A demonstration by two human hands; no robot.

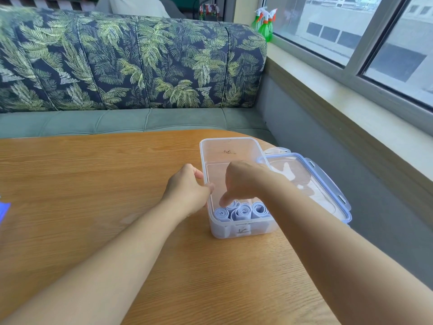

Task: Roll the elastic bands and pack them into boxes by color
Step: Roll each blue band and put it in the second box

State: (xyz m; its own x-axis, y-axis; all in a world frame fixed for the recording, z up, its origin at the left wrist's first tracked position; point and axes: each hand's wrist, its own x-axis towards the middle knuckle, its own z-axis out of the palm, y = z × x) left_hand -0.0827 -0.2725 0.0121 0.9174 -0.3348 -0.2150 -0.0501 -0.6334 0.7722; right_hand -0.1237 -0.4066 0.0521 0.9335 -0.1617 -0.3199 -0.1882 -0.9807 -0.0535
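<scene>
A clear plastic box (225,146) stands open on the wooden table (93,184). Several rolled light-blue elastic bands (243,211) lie upright at its near end. My left hand (187,188) grips the box's left wall, thumb over the rim. My right hand (243,181) reaches down into the box, its thumb and curled fingers on a roll at the back of the row; the held roll is mostly hidden by the hand.
The box's lid (311,181) with blue seal and clips lies beside it at the table's right edge. A blue item (4,211) shows at the far left edge. A leaf-patterned sofa (131,62) stands behind; spray bottles (266,22) sit on the windowsill.
</scene>
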